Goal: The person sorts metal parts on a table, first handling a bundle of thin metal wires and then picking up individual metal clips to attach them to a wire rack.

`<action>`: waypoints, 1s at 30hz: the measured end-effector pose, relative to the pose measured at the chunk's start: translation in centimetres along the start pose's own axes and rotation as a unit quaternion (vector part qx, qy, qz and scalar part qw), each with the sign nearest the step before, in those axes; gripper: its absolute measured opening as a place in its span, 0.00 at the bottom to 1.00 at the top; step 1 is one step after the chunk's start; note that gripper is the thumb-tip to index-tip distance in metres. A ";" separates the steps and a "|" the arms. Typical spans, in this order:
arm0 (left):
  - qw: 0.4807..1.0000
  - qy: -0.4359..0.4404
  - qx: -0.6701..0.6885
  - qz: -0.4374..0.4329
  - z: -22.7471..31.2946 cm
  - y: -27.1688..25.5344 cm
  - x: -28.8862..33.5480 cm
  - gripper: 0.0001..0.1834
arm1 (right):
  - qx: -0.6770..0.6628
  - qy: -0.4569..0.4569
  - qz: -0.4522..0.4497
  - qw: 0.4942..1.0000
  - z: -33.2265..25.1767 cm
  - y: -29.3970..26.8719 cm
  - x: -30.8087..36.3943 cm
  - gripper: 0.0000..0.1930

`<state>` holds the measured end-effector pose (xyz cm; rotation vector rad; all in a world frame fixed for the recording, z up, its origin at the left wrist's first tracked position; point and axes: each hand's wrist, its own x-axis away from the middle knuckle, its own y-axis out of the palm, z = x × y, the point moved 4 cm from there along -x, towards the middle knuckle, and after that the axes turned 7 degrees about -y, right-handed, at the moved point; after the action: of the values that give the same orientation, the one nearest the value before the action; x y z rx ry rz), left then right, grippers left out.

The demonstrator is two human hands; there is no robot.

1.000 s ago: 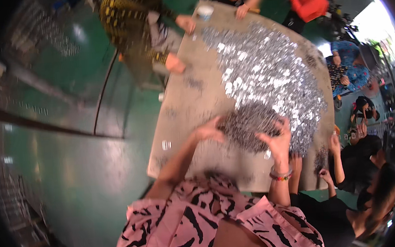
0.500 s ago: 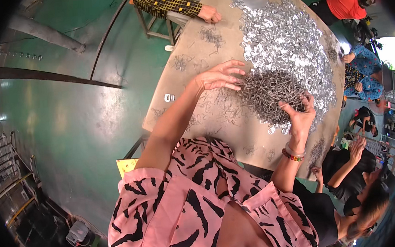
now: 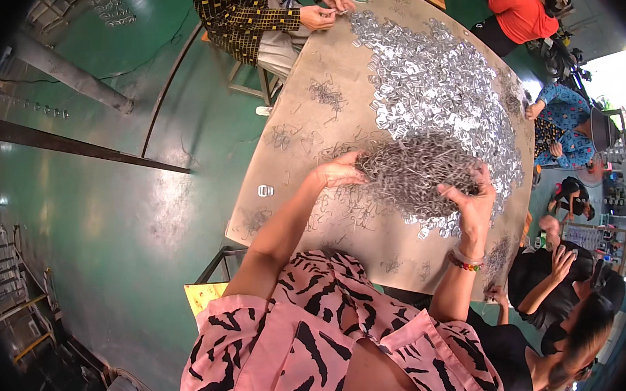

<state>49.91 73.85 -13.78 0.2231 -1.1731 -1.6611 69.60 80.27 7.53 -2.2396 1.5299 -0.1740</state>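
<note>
Between my two hands is a large tangled clump of thin bent wire pieces [image 3: 422, 176], blurred by motion. My left hand [image 3: 340, 171] presses its fingers into the clump's left side, the fingertips partly hidden among the wires. On the right side, my right hand [image 3: 473, 196] curls round the clump, thumb toward me and fingers partly buried in it. Whether the clump is lifted off the tabletop I cannot tell. Just beyond it spreads a wide pile of shiny silver metal buckles [image 3: 428, 76], a few of which also lie at its near edge.
Thin scatters of wire [image 3: 327, 95] lie about the tan table [image 3: 293, 182]. One buckle-shaped piece [image 3: 265, 190] shows off the table's left edge. A co-worker in a yellow-checked black sleeve [image 3: 262, 19] sits at the far left corner; other people line the far and right sides.
My left hand has closed in from beside the wires onto the clump's left side. The clump looks wider and smeared. The far-left co-worker's hands are now both in view, close together.
</note>
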 end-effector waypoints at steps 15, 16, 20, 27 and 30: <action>0.960 0.090 -0.259 0.063 0.3 -0.6 -0.5 0.46 | 0.108 -0.100 -0.015 0.989 -1.1 0.5 0.4 0.24; 0.975 0.095 -0.200 -0.016 0.3 0.6 -0.8 0.45 | 0.093 -0.078 -0.017 0.992 -1.1 0.5 0.3 0.25; 0.993 0.013 -0.111 -0.023 -0.9 1.1 -0.4 0.43 | 0.084 -0.055 0.003 0.995 -0.4 0.1 0.1 0.26; 0.997 0.013 -0.068 -0.045 -1.3 -1.0 1.1 0.47 | 0.126 -0.029 -0.015 0.992 1.8 1.6 -0.2 0.28; 0.994 0.019 -0.098 0.051 -1.2 -1.8 1.2 0.42 | 0.083 -0.050 -0.018 0.995 1.4 1.6 -0.5 0.28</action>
<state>49.01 72.20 -15.29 0.0698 -0.9701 -1.6619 68.46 80.58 5.67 -2.1139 1.3722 -0.1899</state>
